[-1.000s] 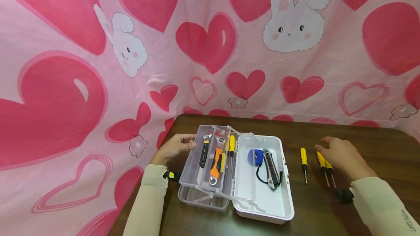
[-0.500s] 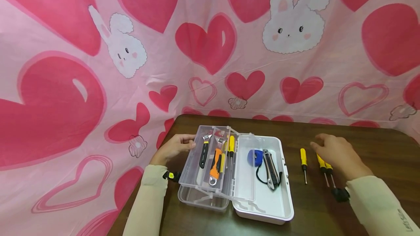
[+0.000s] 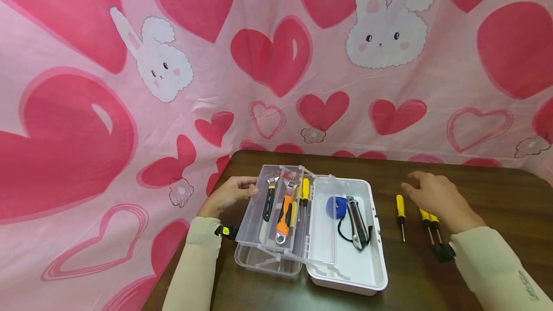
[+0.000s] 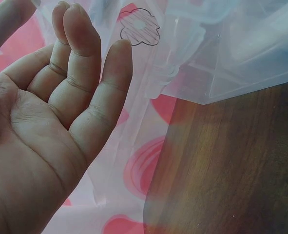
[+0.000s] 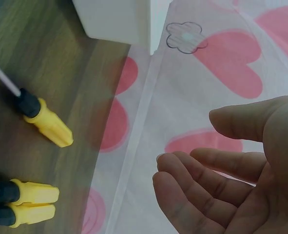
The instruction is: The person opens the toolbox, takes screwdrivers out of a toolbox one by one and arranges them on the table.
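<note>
In the head view, my left hand (image 3: 233, 193) pinches the left edge of a clear plastic tray (image 3: 255, 232), raised out of a white toolbox (image 3: 356, 272). The tray holds a black-handled adjustable wrench (image 3: 269, 203) and an orange-handled wrench (image 3: 283, 217). A yellow screwdriver (image 3: 305, 191) shows beside them. The left wrist view cuts off that grip at its top edge. Holding nothing, my right hand (image 3: 438, 198) hovers over the table with fingers loosely bent. Below and left of it lies a yellow-handled screwdriver (image 3: 400, 212); two more screwdrivers (image 5: 34, 202) lie side by side under the wrist.
Inside the white box are a blue tape measure (image 3: 337, 207) and a grey utility knife (image 3: 357, 224) with a black cord. The box stands on a dark wooden table (image 3: 488, 186). A pink heart-patterned cloth (image 3: 276, 128) hangs behind the table and at its left.
My right hand has drifted left and slightly up, away from the paired screwdrivers and closer to the single one. My left hand and the box have stayed put.
</note>
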The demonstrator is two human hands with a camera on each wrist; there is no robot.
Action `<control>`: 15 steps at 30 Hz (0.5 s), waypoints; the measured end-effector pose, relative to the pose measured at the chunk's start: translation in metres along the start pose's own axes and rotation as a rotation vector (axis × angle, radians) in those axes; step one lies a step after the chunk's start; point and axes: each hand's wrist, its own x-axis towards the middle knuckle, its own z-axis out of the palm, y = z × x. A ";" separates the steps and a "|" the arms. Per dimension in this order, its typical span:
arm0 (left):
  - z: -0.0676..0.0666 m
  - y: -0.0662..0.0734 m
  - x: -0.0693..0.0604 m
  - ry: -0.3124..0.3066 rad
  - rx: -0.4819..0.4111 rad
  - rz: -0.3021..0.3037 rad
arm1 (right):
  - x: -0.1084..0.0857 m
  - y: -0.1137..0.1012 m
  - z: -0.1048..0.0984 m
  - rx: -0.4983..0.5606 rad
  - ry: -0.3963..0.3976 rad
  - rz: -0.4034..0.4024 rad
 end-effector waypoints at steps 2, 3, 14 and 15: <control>0.000 0.000 -0.001 0.001 0.000 0.001 | 0.002 -0.003 -0.001 0.003 0.001 -0.002; 0.000 0.000 -0.001 0.002 -0.002 0.002 | 0.002 -0.005 -0.001 0.003 0.001 -0.004; -0.001 0.002 -0.001 -0.001 0.009 -0.003 | 0.008 -0.024 -0.002 0.003 -0.017 0.003; -0.001 0.001 -0.001 -0.004 0.006 -0.002 | 0.008 -0.025 -0.002 0.006 -0.020 0.003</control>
